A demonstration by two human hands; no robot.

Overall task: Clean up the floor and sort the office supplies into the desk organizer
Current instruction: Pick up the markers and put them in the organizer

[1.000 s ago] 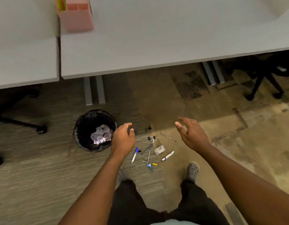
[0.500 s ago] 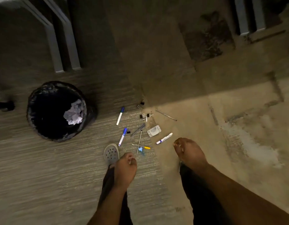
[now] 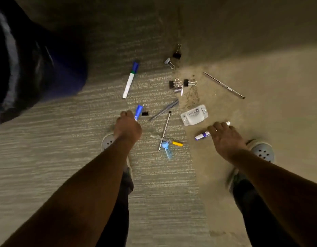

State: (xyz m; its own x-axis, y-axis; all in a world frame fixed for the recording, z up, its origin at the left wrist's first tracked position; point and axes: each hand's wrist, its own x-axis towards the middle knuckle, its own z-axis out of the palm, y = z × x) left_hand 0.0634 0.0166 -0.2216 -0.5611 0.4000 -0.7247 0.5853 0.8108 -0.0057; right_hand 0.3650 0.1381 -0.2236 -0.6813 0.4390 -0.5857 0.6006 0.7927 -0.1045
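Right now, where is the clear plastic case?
In the head view, the clear plastic case lies on the floor, right of centre, just beyond the right hand.

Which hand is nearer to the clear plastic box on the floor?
Right. The right hand is just below the clear plastic box, over a white marker. The left hand is farther off, to its left.

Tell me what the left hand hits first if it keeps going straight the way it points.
The left hand already reaches the blue-capped marker. Just beyond lies a small binder clip, slightly right of that line; depth is unclear.
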